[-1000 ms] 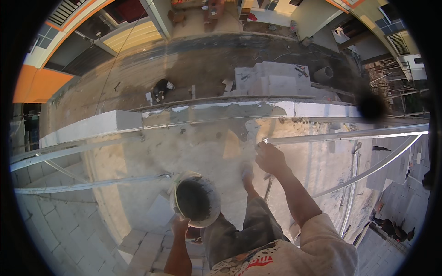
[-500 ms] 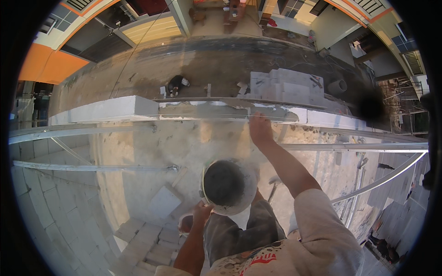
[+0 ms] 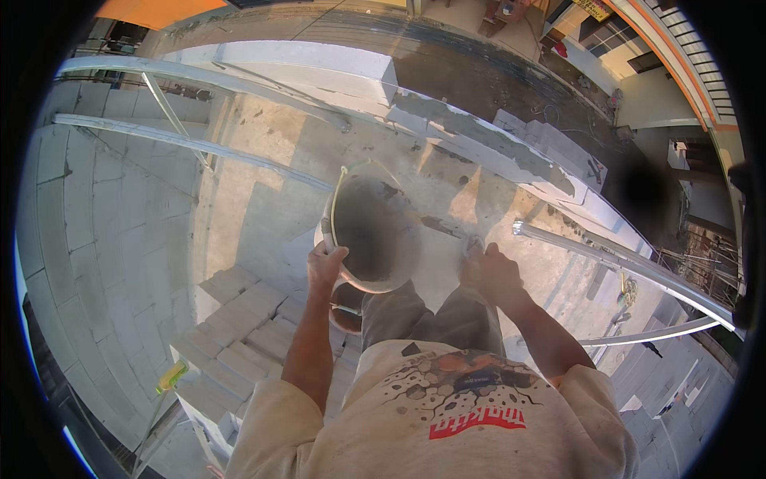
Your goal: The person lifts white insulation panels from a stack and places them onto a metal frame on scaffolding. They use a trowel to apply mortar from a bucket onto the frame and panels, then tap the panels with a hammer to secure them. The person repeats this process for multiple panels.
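Observation:
A round bucket with dark grey contents is tilted in front of my legs. My left hand is closed on its near left rim. A pale yellow-green strip runs along the rim beside that hand. To the right of the bucket, my right hand is closed low over my knee. Something greyish shows at its fingers, too blurred to name. Beyond the bucket runs a low wall of white blocks, with wet grey mortar spread along a lower stretch of its top.
A smaller reddish container stands under the bucket. Stacked pale blocks are at the lower left, near a yellow-green object. Metal rails cross at right and left. More blocks lie beyond the wall.
My right hand has come back from the wall top to beside the bucket. My left hand and the bucket have shifted up and left in view, the bucket tipping; the view has turned.

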A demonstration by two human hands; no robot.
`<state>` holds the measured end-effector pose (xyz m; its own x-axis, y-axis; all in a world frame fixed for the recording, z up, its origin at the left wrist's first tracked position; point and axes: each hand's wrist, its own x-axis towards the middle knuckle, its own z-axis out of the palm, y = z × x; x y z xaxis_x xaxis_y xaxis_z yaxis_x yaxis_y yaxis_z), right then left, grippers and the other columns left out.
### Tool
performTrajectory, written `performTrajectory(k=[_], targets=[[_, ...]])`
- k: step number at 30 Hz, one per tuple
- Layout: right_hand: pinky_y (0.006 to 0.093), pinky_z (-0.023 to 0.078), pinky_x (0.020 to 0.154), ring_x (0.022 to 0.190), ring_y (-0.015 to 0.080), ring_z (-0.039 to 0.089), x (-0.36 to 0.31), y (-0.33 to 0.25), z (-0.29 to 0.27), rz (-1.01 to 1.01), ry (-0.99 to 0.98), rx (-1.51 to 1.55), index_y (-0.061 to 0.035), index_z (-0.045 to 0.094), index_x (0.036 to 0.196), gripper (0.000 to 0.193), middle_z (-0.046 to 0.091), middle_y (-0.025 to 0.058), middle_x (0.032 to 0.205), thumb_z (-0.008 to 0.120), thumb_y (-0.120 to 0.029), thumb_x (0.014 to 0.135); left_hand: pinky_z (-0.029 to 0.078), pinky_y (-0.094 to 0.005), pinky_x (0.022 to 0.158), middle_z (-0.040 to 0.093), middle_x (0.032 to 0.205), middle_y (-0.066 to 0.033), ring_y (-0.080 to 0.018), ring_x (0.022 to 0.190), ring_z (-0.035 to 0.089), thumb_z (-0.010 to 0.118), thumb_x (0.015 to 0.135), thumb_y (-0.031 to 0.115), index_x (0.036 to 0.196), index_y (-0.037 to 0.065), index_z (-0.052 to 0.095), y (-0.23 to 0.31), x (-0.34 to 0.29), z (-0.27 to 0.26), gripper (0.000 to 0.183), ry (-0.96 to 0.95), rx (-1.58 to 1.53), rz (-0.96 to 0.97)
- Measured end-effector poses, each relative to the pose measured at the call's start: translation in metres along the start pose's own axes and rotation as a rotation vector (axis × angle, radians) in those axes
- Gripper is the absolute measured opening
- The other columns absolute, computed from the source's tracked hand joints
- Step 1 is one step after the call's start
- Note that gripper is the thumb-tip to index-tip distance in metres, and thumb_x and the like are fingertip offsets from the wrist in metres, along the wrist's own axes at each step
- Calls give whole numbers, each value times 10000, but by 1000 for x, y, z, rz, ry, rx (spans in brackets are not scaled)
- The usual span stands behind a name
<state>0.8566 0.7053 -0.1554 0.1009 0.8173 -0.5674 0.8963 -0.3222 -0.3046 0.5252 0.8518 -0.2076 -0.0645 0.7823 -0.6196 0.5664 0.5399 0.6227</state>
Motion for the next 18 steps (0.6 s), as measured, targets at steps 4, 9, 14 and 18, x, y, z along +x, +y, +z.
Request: performTrajectory(k=[4, 9, 14, 18], targets=[[425, 528, 677, 843, 306, 634, 15, -94, -14, -300, 25, -135, -78, 564, 1077, 271, 558, 150, 977, 588, -120, 810, 437, -321, 566, 583, 647, -57, -128, 614, 519, 685, 698, 230, 777, -49, 642, 50, -27, -70, 294, 76, -10, 157], [388, 522, 612, 842, 249, 646, 63, -202, -47, -482, 508, -523, -9, 586, 1072, 301, 598, 127, 913, 612, -155, 810, 370, -300, 501, 491, 571, 3, -101, 545, 444, 686, 708, 213, 654, -8, 580, 110, -60, -139, 251, 169, 19, 393], [398, 531, 636, 801, 282, 652, 48, -237, -82, -450, 464, -480, -27, 668, 869, 136, 637, 132, 853, 601, -78, 762, 369, -306, 493, 472, 540, -22, -101, 526, 425, 676, 683, 229, 618, -10, 549, 158, -85, -171, 279, 234, -33, 531], [422, 565, 685, 928, 279, 686, 15, -242, -105, -355, 93, -409, -58, 730, 856, 122, 699, 132, 979, 653, -110, 777, 391, -322, 506, 498, 542, -36, -118, 524, 462, 670, 688, 233, 640, -11, 572, 184, -99, -169, 267, 265, -3, 644]])
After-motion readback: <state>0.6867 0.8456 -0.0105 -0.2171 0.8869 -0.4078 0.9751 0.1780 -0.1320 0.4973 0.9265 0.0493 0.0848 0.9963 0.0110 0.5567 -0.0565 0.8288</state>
